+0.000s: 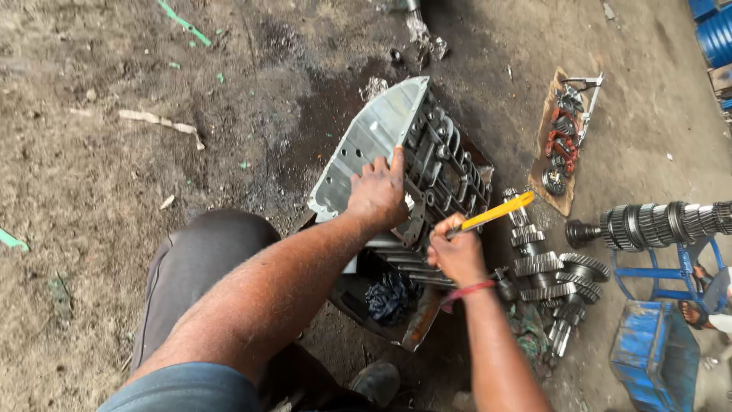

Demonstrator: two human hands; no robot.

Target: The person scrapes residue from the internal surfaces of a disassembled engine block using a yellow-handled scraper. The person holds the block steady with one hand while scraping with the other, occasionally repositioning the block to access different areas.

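Grey cast metal: the gearbox housing (pixel 415 164) stands on the oily dirt floor (pixel 91 175), near the middle of the view, its flat flange face tilted up and its ribbed side toward the person.
Left hand: the left hand (pixel 377 194) lies spread on the flange edge, fingers pressed flat, seemingly to steady the housing; it grasps nothing.
Right hand: the right hand (pixel 457 255) is clenched round a yellow-handled tool (pixel 492 215), whose handle sticks up and to the right while its working end points into the housing's ribbed side; the tip is hidden.
Wrist: a red band (pixel 469 290) circles the right wrist.
Beside the housing: a gear shaft (pixel 545 267) with stacked cogs lies on the floor just right of the right hand, within easy reach.
Further right: a second, longer gear shaft (pixel 656 223) rests across a blue stand (pixel 671 275), kept off the dirt.
Cardboard: a piece of cardboard (pixel 550 145) toward the upper right carries small parts, held together on it.
Under the housing: a dark rag (pixel 389 297) sits in a tray below.
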